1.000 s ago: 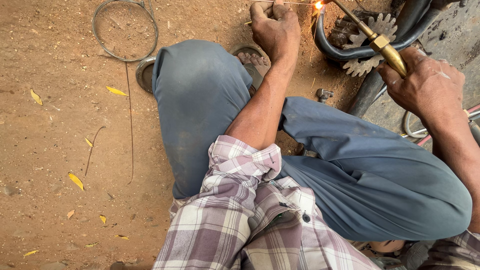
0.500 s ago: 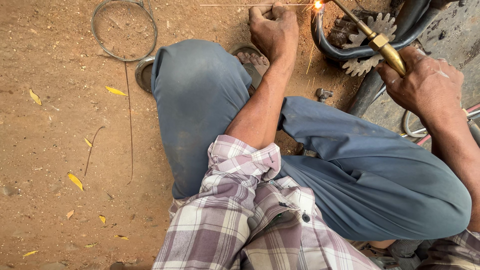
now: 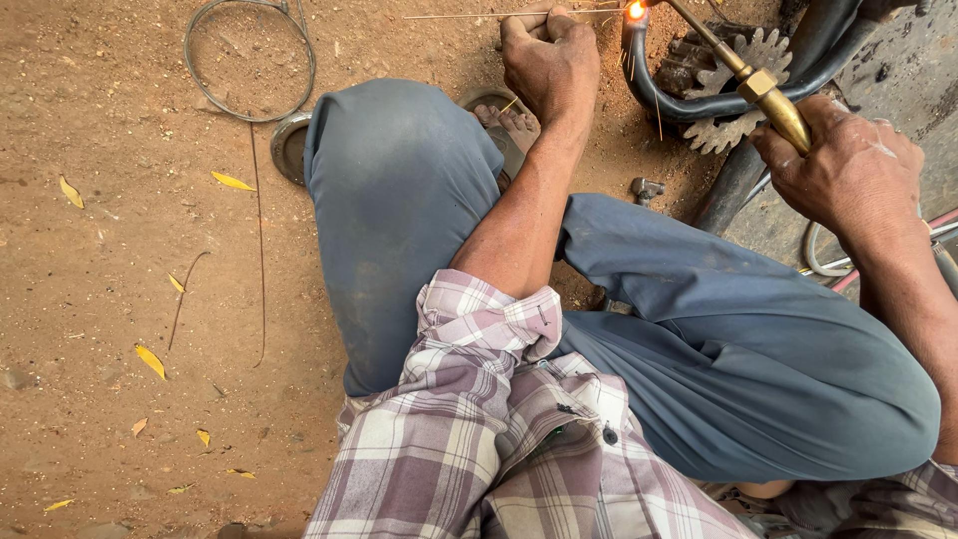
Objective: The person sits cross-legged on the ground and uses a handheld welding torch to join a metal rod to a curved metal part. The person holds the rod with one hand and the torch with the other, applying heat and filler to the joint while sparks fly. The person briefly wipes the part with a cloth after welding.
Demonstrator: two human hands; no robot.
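2 hands work at the glowing spot [image 3: 636, 11] on the curved black tube [image 3: 679, 100]. Left hand [image 3: 549, 65], just left of the glow, pinches a thin filler rod [image 3: 469, 15] lying horizontal. Right hand [image 3: 848, 170], lower right, grips the brass torch [image 3: 748, 80] angled toward it. Sprocket [image 3: 738, 90] partly hidden; torch tip cut off.

Thin filler rod [image 3: 479, 15] lying level, brass torch [image 3: 743, 78] slanted, flame at curved black tube [image 3: 689, 105]

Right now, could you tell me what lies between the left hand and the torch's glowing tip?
In the head view, only the thin filler rod held by the left hand spans toward the glowing tip; otherwise bare dirt.
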